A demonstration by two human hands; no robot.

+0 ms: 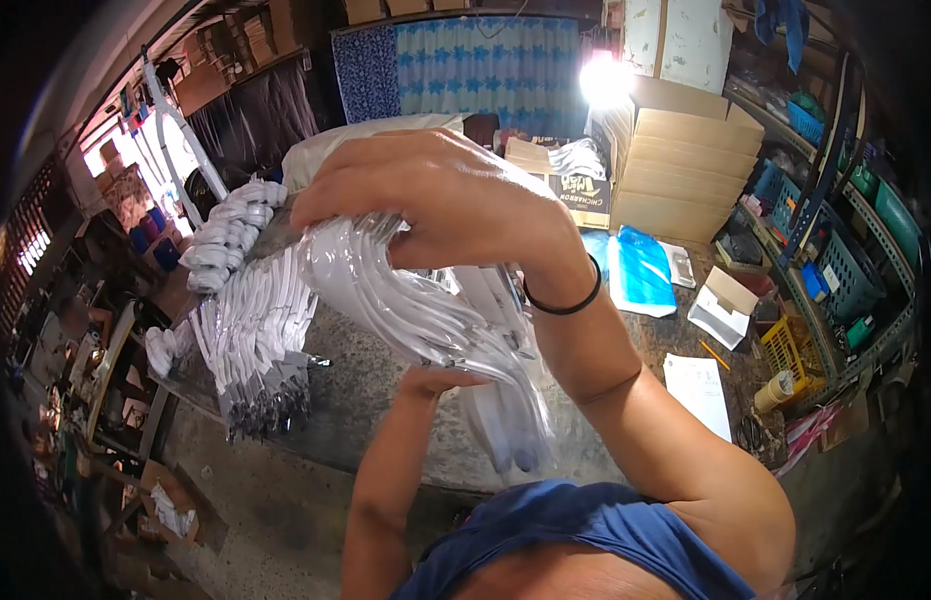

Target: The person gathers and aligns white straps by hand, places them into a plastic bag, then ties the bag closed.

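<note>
— What does the right hand (445, 185) have?

— A bundle of curved white pieces (370, 285), nested together in glossy clear plastic. The fingers curl over its upper end and hold it firmly, and it hangs above the worktop (350, 365), bending down toward the blue shirt (545, 530).

— And the left hand (440, 378)?

— It reaches under the bundle, which hides most of its fingers, so whether they grip or only support cannot be told.

— What are the surfaces like?

— The worktop is dull, grey and blotchy. To its left lies an overlapping row of similar wrapped pieces (250, 325), with crinkled plastic ends, and beside that a heap of bulkier white bundles (230, 240).

— What else stands about?

— Past the right forearm, a glossy blue plastic packet (642, 270) lies near a small open carton (725, 305), a pencil (713, 353) and a white paper sheet (697, 395). A tall tan cardboard box (685, 150) rises behind them, and a yellow lattice basket (790, 355) sits at the right. The raised right arm blocks part of the worktop.
</note>
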